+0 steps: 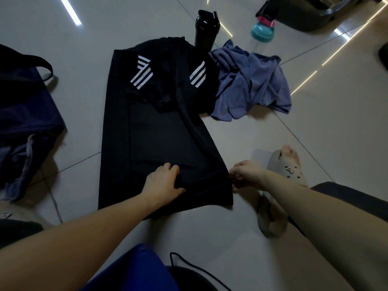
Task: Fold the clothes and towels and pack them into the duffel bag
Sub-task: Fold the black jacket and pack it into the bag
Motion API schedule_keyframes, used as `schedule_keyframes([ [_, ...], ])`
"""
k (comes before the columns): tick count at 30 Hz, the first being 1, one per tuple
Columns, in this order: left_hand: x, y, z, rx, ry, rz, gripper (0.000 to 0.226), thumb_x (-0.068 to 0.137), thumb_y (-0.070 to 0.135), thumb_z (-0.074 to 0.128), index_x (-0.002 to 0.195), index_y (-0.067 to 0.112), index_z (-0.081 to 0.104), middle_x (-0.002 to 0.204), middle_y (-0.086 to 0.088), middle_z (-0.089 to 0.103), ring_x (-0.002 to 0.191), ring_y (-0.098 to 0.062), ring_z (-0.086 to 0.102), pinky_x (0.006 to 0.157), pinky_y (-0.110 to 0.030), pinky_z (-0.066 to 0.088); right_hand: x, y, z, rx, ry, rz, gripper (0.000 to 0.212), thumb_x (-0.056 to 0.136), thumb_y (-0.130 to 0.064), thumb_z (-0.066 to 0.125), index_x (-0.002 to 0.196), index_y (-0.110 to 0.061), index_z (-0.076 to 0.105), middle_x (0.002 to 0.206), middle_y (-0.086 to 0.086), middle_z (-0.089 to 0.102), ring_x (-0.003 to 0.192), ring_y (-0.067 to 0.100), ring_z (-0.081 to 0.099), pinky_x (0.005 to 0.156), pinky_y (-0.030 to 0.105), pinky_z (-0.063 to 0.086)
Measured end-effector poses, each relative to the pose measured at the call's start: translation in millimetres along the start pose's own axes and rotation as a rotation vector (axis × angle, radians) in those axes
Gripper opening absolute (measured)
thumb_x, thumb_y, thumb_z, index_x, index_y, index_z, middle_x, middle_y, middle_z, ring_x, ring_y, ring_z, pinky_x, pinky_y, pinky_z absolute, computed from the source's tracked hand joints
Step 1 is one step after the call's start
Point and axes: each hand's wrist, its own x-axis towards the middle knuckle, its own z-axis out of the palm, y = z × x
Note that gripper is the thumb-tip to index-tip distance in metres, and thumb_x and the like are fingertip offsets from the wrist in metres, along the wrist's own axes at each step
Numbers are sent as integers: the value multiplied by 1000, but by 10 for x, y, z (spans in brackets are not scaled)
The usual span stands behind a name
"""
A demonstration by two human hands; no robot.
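Note:
A black T-shirt (155,122) with white stripes on both sleeves lies flat on the tiled floor, its sides folded inward. My left hand (163,181) grips a bunch of fabric near the shirt's bottom hem. At the hem's right corner, my right hand (247,175) pinches the cloth. A crumpled blue-grey towel (252,82) lies beside the shirt's upper right. The navy duffel bag (25,114) sits open at the left edge, with a black strap arching over it.
A black shaker bottle (205,28) stands behind the shirt, and a clear bottle with a teal lid (261,32) lies near it. A dark bin (304,15) is at the top right. My foot in a grey clog (287,164) rests right of the shirt.

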Motion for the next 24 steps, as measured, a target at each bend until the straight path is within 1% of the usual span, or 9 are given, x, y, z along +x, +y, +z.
schedule_keyframes([
  [2, -16, 139, 27, 12, -28, 155, 51, 85, 51, 70, 125, 26, 51, 117, 3, 50, 108, -19, 54, 87, -38, 52, 14, 18, 46, -47, -81, 23, 20, 86, -6, 72, 75, -8, 55, 54, 8, 41, 46, 23, 45, 60, 42, 54],
  [6, -50, 482, 189, 10, -234, 353, 61, 90, 46, 63, 145, 26, 47, 125, -1, 50, 114, -21, 51, 95, -40, 50, 45, 110, 226, -341, -19, 44, 19, 77, 0, 79, 92, -1, 68, 69, 13, 61, 58, 25, 61, 70, 46, 60],
  [9, -34, 651, 213, -169, -330, 227, 51, 93, 31, 57, 144, 26, 52, 126, 0, 54, 117, -23, 55, 97, -38, 50, -46, 69, 215, -368, -34, 119, 10, 85, 7, 67, 94, 5, 65, 70, 20, 62, 53, 27, 63, 60, 43, 62],
  [12, 105, 721, 146, -469, -411, -28, 40, 92, 22, 55, 131, 21, 65, 126, -1, 66, 114, -22, 63, 100, -34, 51, -204, -51, 111, -360, -144, 201, 20, 94, 7, 55, 112, 17, 57, 78, 29, 66, 57, 31, 70, 56, 42, 62],
  [15, 228, 755, 110, -914, -446, -318, 22, 96, 28, 63, 109, 13, 73, 94, -5, 71, 79, -19, 67, 75, -31, 57, -337, -247, 126, -452, -186, 180, 22, 95, 3, 54, 111, 18, 59, 74, 24, 70, 60, 29, 71, 57, 39, 62],
  [16, 248, 761, 78, -1058, -427, -396, 27, 96, 35, 64, 109, 12, 72, 91, -6, 70, 74, -19, 66, 68, -29, 54, -376, -322, 169, -496, -214, 162, 22, 95, 1, 56, 110, 16, 61, 72, 21, 70, 58, 27, 70, 58, 38, 62],
  [19, 294, 719, 31, -1393, -350, -524, 46, 90, 53, 68, 109, 12, 68, 98, -11, 71, 80, -26, 71, 71, -38, 58, -442, -503, 371, -640, -301, 92, 14, 92, -9, 69, 93, 5, 66, 65, 12, 68, 51, 21, 64, 56, 36, 61],
  [22, 324, 693, 18, -1429, -283, -516, 75, 74, 58, 81, 126, 9, 62, 106, -11, 70, 83, -24, 70, 76, -39, 60, -447, -541, 595, -702, -342, -19, 27, 87, -18, 78, 73, -9, 57, 60, 7, 57, 48, 16, 57, 54, 34, 57],
  [24, 342, 684, 2, -1374, -234, -532, 100, 65, 58, 87, 145, 11, 50, 127, -12, 66, 106, -27, 68, 95, -43, 57, -417, -511, 722, -753, -367, -70, 34, 86, -20, 79, 68, -11, 52, 63, 8, 55, 51, 18, 54, 58, 37, 59],
])
